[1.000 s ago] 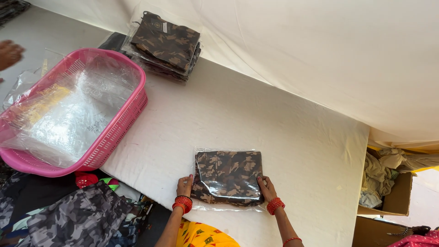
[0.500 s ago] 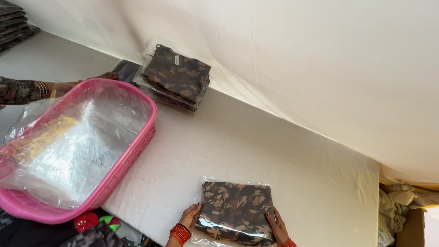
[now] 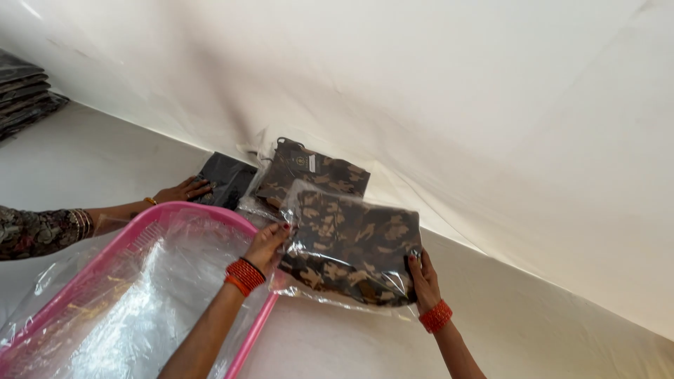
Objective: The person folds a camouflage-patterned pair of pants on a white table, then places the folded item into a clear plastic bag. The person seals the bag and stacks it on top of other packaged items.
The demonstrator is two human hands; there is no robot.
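Two hands: left hand and right hand pinch opposite edges of the bagged camouflage garment.
Location: raised above table, near stack.
Handling: judged light, floppy, slippery film; grip both edges.

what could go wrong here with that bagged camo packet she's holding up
The camouflage packet is gripped only at its edges by the left hand and right hand, and its loose clear bag looks slippery, so it might slide free. The stack of packets below looks uneven and could topple if bumped. A co-worker's hand rests on a dark packet close by, so hands could collide.
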